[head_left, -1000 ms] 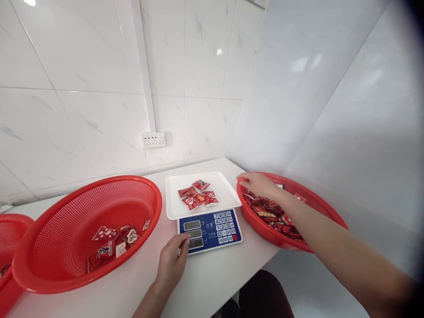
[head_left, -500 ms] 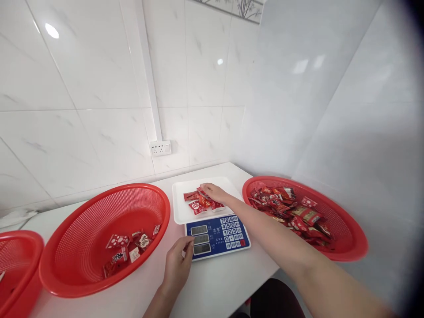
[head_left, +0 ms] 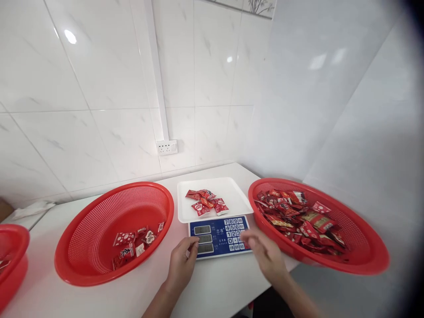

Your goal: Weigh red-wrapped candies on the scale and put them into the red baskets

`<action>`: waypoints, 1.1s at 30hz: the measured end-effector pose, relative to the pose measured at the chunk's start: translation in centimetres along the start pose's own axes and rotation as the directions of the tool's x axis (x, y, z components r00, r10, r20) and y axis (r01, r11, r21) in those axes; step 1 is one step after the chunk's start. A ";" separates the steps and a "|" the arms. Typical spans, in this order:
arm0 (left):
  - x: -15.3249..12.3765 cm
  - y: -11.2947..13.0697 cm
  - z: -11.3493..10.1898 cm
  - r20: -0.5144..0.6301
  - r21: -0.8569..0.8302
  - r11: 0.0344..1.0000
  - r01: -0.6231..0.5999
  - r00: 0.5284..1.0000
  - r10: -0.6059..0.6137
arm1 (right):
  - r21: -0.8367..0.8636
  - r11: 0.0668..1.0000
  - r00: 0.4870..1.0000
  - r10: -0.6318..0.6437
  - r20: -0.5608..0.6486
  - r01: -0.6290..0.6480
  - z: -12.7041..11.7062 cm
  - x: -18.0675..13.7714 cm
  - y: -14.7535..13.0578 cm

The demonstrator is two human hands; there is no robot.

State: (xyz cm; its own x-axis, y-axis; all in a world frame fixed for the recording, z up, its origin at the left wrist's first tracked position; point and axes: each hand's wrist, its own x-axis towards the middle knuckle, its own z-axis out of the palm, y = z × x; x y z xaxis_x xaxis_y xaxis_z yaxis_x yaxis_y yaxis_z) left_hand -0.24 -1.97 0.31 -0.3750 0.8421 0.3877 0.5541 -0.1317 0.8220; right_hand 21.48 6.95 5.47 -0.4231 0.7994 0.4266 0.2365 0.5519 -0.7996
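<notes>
A digital scale (head_left: pixel 217 238) with a blue keypad panel stands in front of me, its white tray (head_left: pixel 236 198) behind the panel. Several red-wrapped snack packets (head_left: pixel 207 203) lie in a loose pile on that tray. My left hand (head_left: pixel 182 260) rests at the panel's left edge, fingertips by the displays, fingers curled and thumb near the index finger. Whether anything is inside its grip is hidden. My right hand (head_left: pixel 266 256), slightly blurred, hovers by the panel's lower right corner near the red key. Its fingers are apart and nothing shows in them.
On the right, a red basket (head_left: pixel 367 251) holds many red and gold packets. A red basket (head_left: pixel 76 238) on the left has several packets at its bottom. Part of another basket (head_left: pixel 16 265) shows far left. A socket (head_left: pixel 167 147) is on the tiled wall.
My right hand has let go of the packets on the tray and drawn back toward me, to the keypad's right side. My left hand stays by the displays. The view has shifted slightly.
</notes>
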 end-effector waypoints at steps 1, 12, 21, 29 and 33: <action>-0.1 0.1 0.0 0.002 0.002 1.000 -0.008 1.000 0.008 | -0.018 1.000 0.994 0.001 0.112 0.001 0.4 -1.8 0.9; 2.4 4.3 -0.2 -0.181 -0.026 0.998 -0.049 0.982 0.044 | -0.043 0.998 0.922 0.065 0.381 -0.053 3.4 -6.1 5.1; 13.0 6.7 1.8 0.150 0.563 0.824 0.068 0.971 -0.183 | 0.092 0.986 0.891 0.083 0.446 -0.138 2.5 -6.2 5.8; 15.2 5.6 4.1 0.269 0.710 0.701 0.068 0.893 -0.360 | 0.101 0.990 0.882 0.039 0.470 -0.098 2.2 -6.5 6.2; 15.4 5.9 4.0 0.306 0.730 0.683 0.020 0.884 -0.353 | 0.120 0.991 0.885 -0.005 0.466 -0.057 2.5 -6.5 6.6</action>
State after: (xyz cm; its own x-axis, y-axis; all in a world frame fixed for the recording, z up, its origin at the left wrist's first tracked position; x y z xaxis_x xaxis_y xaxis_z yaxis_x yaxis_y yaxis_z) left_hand 0.17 12.34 9.47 -0.2997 0.9511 -0.0749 0.9134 0.3087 0.2652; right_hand 23.62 4.83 -3.67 -0.7833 0.5935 0.1847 0.1538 0.4729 -0.8676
